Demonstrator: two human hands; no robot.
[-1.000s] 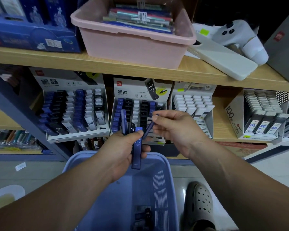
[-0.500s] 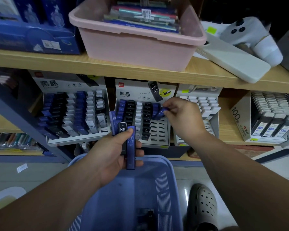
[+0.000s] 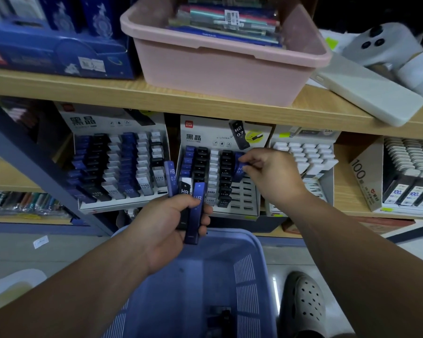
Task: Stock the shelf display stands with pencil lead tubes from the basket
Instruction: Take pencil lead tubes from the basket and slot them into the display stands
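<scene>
My left hand (image 3: 167, 224) grips a small bunch of lead tubes (image 3: 192, 211), blue and black ones marked HB, above the blue basket (image 3: 248, 269). My right hand (image 3: 270, 173) pinches a single blue tube (image 3: 239, 170) at the right-hand column of the middle display stand (image 3: 246, 201), whose lower right slots are empty. A second stand (image 3: 122, 167) to the left is filled with blue, black and white tubes. A few dark tubes (image 3: 220, 318) lie in the bottom of the basket.
A pink bin (image 3: 220, 69) of flat packs and a white phone case (image 3: 371, 93) sit on the wooden shelf above. White-capped stands (image 3: 308, 157) and a box marked 100 (image 3: 366, 174) stand to the right. My shoe (image 3: 303, 303) is on the floor beside the basket.
My right hand took one blue tube from the bunch in my left hand and carried it up and right to the middle stand. It now holds the tube at the right column.
</scene>
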